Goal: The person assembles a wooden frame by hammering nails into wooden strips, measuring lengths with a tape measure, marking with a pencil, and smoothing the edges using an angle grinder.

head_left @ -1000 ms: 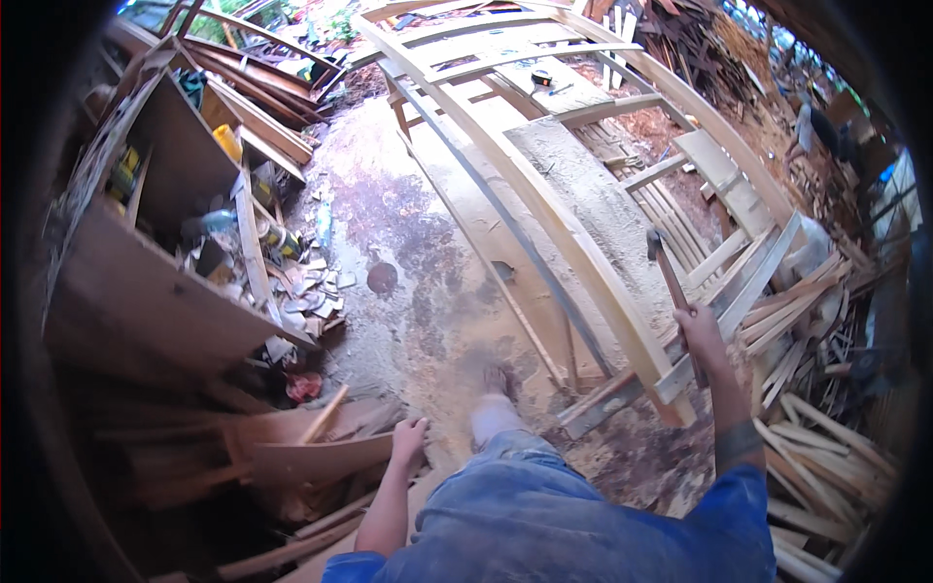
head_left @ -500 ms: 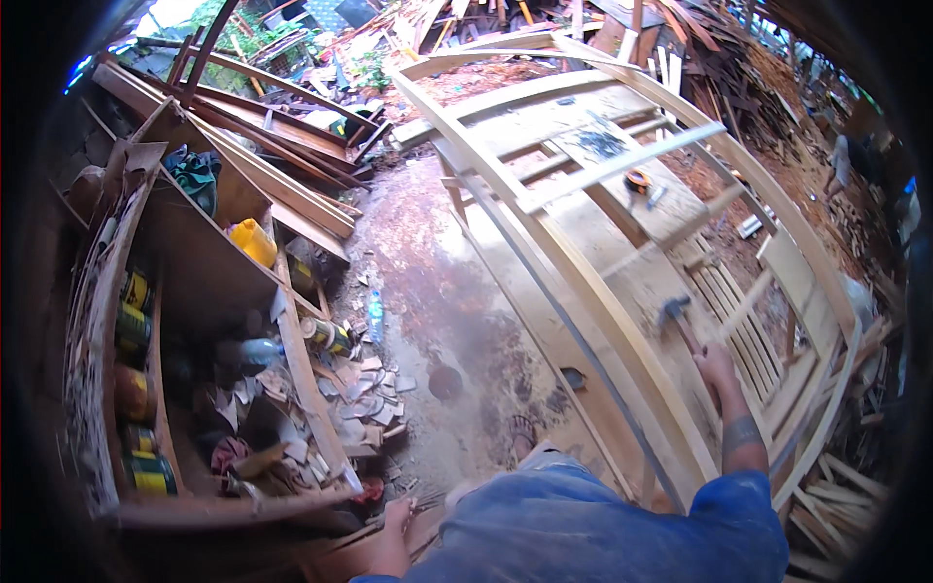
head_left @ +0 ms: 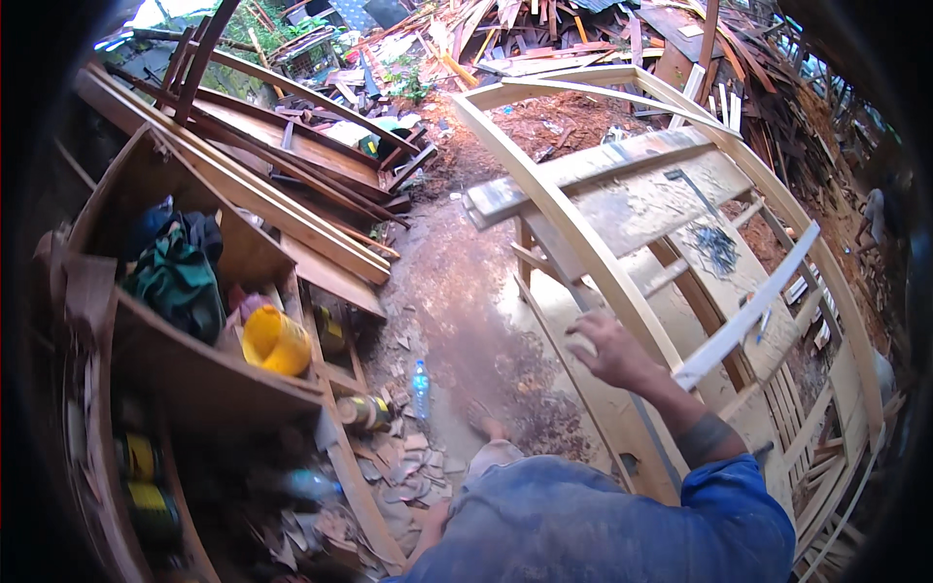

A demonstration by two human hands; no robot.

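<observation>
My right hand (head_left: 614, 352) is raised beside the left rail of a large curved wooden frame (head_left: 622, 277), with its fingers curled. A small pale thing shows at the fingertips, but I cannot make out what it is. My left hand (head_left: 434, 520) is low beside my blue shirt, mostly hidden, and its fingers do not show. The frame rests on a wooden bench (head_left: 632, 199) strewn with dust. A pale slat (head_left: 753, 301) lies across the frame to the right of my hand. A cluster of dark nails (head_left: 714, 248) lies on a board, with a dark square (head_left: 692, 189) farther back.
At left, an open wooden cabinet (head_left: 209, 379) holds a yellow container (head_left: 277, 340), dark green cloth (head_left: 180, 277) and several cans. A water bottle (head_left: 420, 389) stands on the floor near wood scraps (head_left: 403, 476). Long planks (head_left: 282, 219) lean behind; piled timber (head_left: 671, 49) fills the back.
My right hand has moved left and away from me, from over the bench to the frame's left rail. The hammer it held is no longer in it. The view has shifted left.
</observation>
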